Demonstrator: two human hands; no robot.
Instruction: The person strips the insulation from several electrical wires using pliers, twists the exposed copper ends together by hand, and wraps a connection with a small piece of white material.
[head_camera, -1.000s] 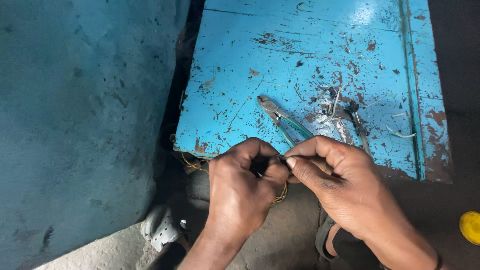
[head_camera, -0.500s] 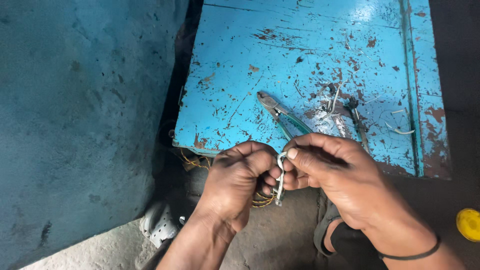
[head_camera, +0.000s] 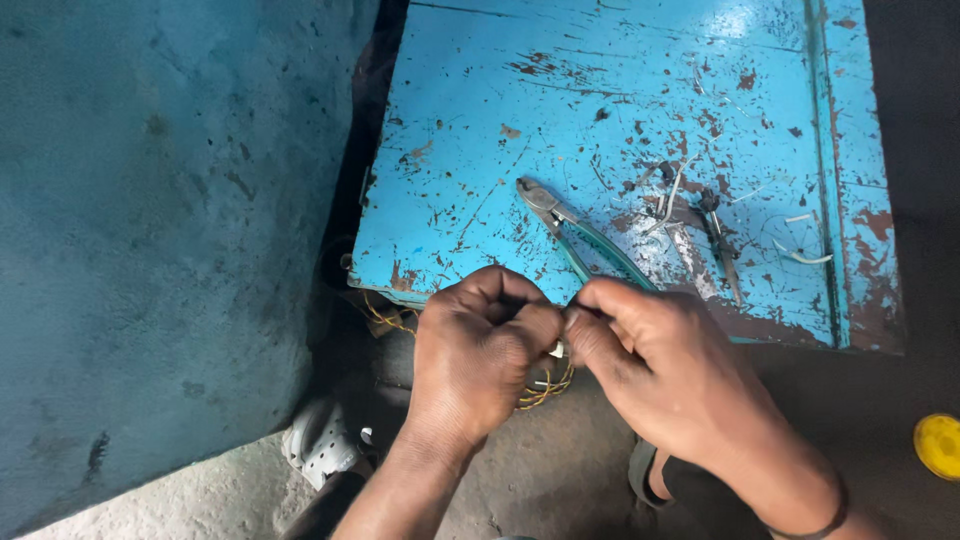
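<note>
Seen from the head camera, a person is working just off the near edge of a chipped blue bench (head_camera: 600, 120), both hands meeting over a small bundle of yellowish wire (head_camera: 545, 388). The left hand (head_camera: 480, 360) is curling tight around the wire, its knuckles facing up, while the right hand (head_camera: 660, 375) is pinching a small pale piece (head_camera: 556, 350) against it with thumb and forefinger; how that piece joins the wire is hidden by the fingers. Loose loops of wire are showing below the hands and again to the left, near the bench edge. On the bench, pliers with green handles (head_camera: 575, 235) are lying just beyond the right hand, jaws pointing away from the person. Further right, small metal scraps (head_camera: 690, 205) and pale wire offcuts (head_camera: 805, 255) are lying scattered on the worn paint. A blue wall (head_camera: 170, 230) is filling the left side, and a yellow round object (head_camera: 940, 445) is sitting on the floor at far right.
</note>
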